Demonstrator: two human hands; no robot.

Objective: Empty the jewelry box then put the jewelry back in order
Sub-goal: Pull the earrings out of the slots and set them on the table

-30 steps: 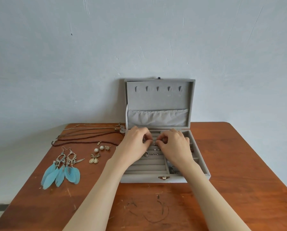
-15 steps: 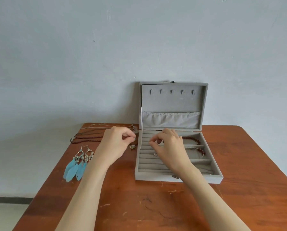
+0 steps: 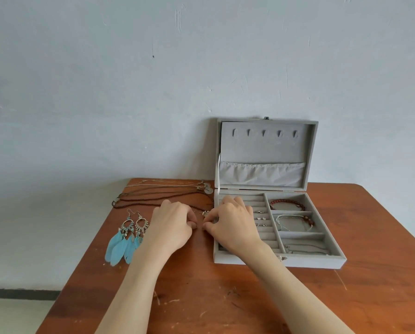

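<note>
The grey jewelry box (image 3: pixel 278 261) stands open on the wooden table (image 3: pixel 225 300). Its right compartments hold a red bead bracelet (image 3: pixel 287 204), a pale bracelet (image 3: pixel 293 221) and a thin chain (image 3: pixel 305 248). Small stud earrings (image 3: pixel 260 218) sit in the ring rows. My left hand (image 3: pixel 172 227) rests on the table left of the box, fingers curled down. My right hand (image 3: pixel 233 225) reaches over the box's left wall, thumb and forefinger pinched at the table. Anything in either pinch is hidden. A small gold earring (image 3: pixel 204 213) lies between the hands.
Blue feather earrings (image 3: pixel 127 239) lie at the table's left edge. Several necklaces (image 3: pixel 163 196) are stretched out behind my left hand. The box lid (image 3: pixel 264 150) leans against the wall. The floor drops away left of the table.
Both hands left the ring rows. The left went to the table first; the right has now followed it out of the box. The view shifted left.
</note>
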